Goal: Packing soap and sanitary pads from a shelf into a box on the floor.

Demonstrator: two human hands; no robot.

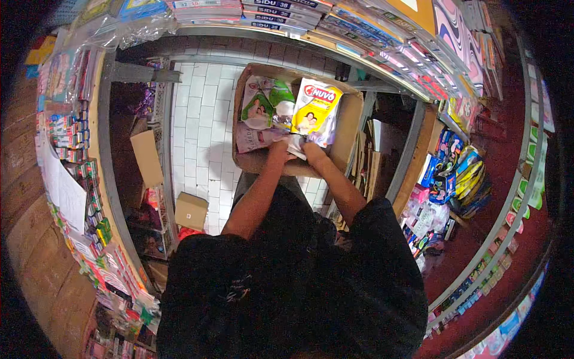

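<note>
Both hands reach down into an open cardboard box (350, 134). Between them, near the box's front side, is a whitish packet (296, 146). My left hand (280, 149) grips its left side, and my right hand (314, 152) is curled at its right side; some fingertips are hidden. Just beyond my right hand stands a yellow and white Nuvo soap pouch (315, 107). Green and white pouches (258, 107) fill the box's far left corner. A pale purple pouch (254, 140) lies beside my left hand.
White tiled floor (193, 112) runs left of the box. Shelves surround me: stacked notebooks (278, 13) ahead, small cartons (71, 134) on the left, bagged goods (444, 179) on the right. A small cardboard carton (191, 211) sits at lower left. Flattened cardboard (373, 166) leans at right.
</note>
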